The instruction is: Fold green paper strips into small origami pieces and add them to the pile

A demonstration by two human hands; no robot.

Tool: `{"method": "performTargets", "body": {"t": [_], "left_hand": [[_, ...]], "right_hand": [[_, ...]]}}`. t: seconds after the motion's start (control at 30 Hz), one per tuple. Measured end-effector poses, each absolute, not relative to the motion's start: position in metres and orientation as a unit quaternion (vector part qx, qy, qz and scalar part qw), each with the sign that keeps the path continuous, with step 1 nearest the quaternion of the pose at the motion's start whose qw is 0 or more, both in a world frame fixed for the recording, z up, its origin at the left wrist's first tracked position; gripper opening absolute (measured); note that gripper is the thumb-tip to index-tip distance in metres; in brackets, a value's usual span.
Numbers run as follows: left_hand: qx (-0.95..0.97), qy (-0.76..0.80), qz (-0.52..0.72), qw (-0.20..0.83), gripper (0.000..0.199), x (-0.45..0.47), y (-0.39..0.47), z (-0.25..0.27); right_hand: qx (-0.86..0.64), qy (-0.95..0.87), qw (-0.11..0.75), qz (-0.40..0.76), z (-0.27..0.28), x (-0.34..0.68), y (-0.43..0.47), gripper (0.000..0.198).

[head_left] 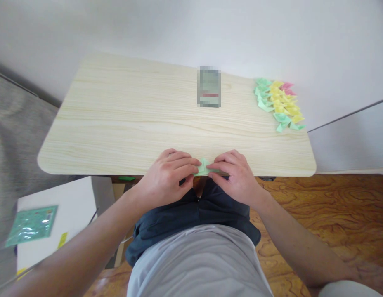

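A small piece of pale green folded paper (203,166) lies at the table's front edge, between my two hands. My left hand (173,171) grips its left side, fingertips on top and the thumb curled beneath. On the right side, my right hand (234,173) pinches the paper between fingers and thumb. Creases and a raised flap show in the middle of the paper, while the fingertips cover both ends. Toward the table's far right corner sit several folded paper pieces in green (263,95), yellow (284,99) and pink (288,88).
The pale wooden table (123,111) stands against a white wall. A phone-sized object (209,86), blurred by pixels, rests near its back edge. Below left, a white box (75,198) carries a green plastic packet (33,225). Wooden flooring (340,214) shows at right.
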State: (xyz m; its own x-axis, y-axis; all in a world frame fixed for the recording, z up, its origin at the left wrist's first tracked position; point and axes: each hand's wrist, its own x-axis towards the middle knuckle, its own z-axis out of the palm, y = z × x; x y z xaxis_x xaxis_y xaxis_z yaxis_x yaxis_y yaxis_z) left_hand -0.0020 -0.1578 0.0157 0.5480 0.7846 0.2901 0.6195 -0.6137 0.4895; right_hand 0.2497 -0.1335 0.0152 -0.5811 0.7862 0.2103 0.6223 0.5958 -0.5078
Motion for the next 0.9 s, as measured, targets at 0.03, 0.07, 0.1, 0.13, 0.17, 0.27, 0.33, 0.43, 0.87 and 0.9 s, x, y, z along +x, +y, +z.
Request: {"method": "performTargets", "body": {"t": [0.03,0.07,0.1,0.13,0.17,0.27,0.33,0.43,0.87,0.9], "left_hand": [[0.864,0.405,0.253,0.162,0.02,-0.002,-0.159,0.014],[0.862,0.405,0.26,0.156,0.019,-0.001,-0.161,0.012],[0.861,0.406,0.267,0.151,0.018,0.0,-0.162,0.011],[0.86,0.408,0.271,0.146,0.018,0.001,-0.163,0.01],[0.859,0.41,0.273,0.14,0.017,0.002,-0.164,0.008],[0.854,0.426,0.274,0.119,0.016,0.006,-0.167,0.006],[0.847,0.442,0.275,0.106,0.014,0.009,-0.169,0.004],[0.833,0.467,0.282,0.092,0.011,0.013,-0.171,0.003],[0.738,0.594,0.298,0.113,0.006,0.029,-0.178,0.008],[0.735,0.597,0.299,0.114,0.006,0.03,-0.178,0.008]], "right_hand": [[-0.407,-0.867,0.214,0.192,0.015,0.25,-0.134,0.014],[-0.408,-0.866,0.215,0.192,0.014,0.249,-0.134,0.014],[-0.408,-0.866,0.215,0.192,0.014,0.249,-0.135,0.014],[-0.408,-0.866,0.216,0.192,0.013,0.249,-0.135,0.015],[-0.407,-0.867,0.215,0.194,0.013,0.249,-0.135,0.015],[-0.408,-0.866,0.213,0.196,0.014,0.248,-0.136,0.015],[-0.413,-0.864,0.214,0.194,0.015,0.246,-0.138,0.015],[-0.423,-0.86,0.215,0.187,0.015,0.244,-0.141,0.015],[-0.479,-0.842,0.176,0.176,0.024,0.237,-0.143,0.013],[-0.484,-0.843,0.164,0.167,0.026,0.236,-0.144,0.013]]}}
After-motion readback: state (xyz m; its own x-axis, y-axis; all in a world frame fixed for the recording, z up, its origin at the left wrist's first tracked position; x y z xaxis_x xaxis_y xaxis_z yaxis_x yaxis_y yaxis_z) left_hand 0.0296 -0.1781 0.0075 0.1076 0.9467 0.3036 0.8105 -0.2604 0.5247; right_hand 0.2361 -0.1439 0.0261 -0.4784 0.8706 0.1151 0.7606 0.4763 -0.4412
